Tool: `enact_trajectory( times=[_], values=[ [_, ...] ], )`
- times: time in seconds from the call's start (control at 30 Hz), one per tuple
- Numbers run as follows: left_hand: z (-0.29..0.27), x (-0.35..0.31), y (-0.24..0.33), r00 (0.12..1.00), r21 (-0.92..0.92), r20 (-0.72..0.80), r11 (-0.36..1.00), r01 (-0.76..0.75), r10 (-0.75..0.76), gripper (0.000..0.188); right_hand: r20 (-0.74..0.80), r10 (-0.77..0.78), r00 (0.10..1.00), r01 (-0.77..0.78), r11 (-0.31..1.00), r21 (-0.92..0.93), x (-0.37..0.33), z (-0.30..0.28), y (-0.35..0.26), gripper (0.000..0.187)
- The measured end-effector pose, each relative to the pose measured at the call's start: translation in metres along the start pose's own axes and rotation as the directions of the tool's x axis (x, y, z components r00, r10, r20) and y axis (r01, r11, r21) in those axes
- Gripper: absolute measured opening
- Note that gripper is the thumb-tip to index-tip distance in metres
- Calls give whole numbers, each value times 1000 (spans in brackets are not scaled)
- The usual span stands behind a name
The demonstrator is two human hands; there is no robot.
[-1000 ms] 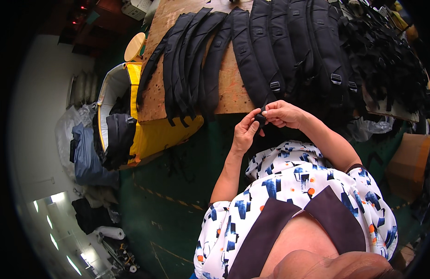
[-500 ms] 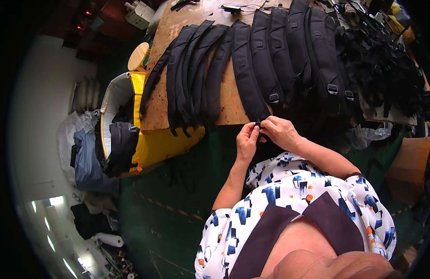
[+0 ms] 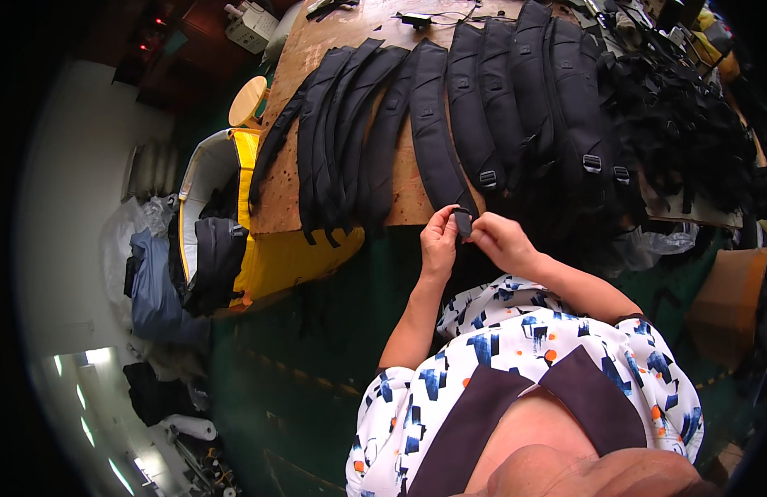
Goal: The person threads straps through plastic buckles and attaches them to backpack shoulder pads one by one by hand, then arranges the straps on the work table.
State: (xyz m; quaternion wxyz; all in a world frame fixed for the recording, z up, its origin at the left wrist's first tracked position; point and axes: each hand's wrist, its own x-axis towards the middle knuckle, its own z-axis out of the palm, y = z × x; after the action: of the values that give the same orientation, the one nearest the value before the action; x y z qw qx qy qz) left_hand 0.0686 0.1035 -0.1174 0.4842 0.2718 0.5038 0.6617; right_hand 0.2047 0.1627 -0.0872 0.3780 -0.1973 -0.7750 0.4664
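A black padded backpack shoulder strap (image 3: pixel 433 124) lies on the wooden table, its lower end hanging toward me over the near edge. At that end my left hand (image 3: pixel 439 247) pinches a small dark buckle with webbing (image 3: pixel 462 222) between thumb and fingers. My right hand (image 3: pixel 506 243) is closed just to the right, fingertips pressed together against the buckle's side. What sits between the right fingertips is too small and covered to make out. More black shoulder straps, such as one with a ladder-lock buckle (image 3: pixel 488 177), lie on both sides of this one.
A pile of black webbing and straps (image 3: pixel 682 108) covers the table's right end. Left of the wooden table (image 3: pixel 275 195) stands a yellow bag (image 3: pixel 296 269) with black pieces inside. A round wooden stool (image 3: pixel 248 101) stands behind it. A cardboard box (image 3: pixel 727 302) is at the right.
The small dark buckle piece now shows between my hands, turned up toward me. My right hand has shifted slightly down and right, away from the left fingertips.
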Motion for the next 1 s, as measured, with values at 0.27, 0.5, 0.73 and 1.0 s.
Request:
enact_trajectory(
  times=[0.27,0.5,0.73,1.0],
  values=[
    [-6,-5,-17,967,533,41,813,-234,251,20,550,674,493,-760,27,650,8,-10,14,19],
    [-2,-17,-8,997,124,41,990,64,-69,23,466,680,566,-768,230,598,15,-18,13,14],
    [12,-19,7,975,131,57,970,207,-215,22,38,657,753,-611,677,411,11,-4,21,15],
    [12,-19,1,975,-9,94,979,205,-203,21,-269,369,890,-372,927,40,7,2,18,14]
  ],
)
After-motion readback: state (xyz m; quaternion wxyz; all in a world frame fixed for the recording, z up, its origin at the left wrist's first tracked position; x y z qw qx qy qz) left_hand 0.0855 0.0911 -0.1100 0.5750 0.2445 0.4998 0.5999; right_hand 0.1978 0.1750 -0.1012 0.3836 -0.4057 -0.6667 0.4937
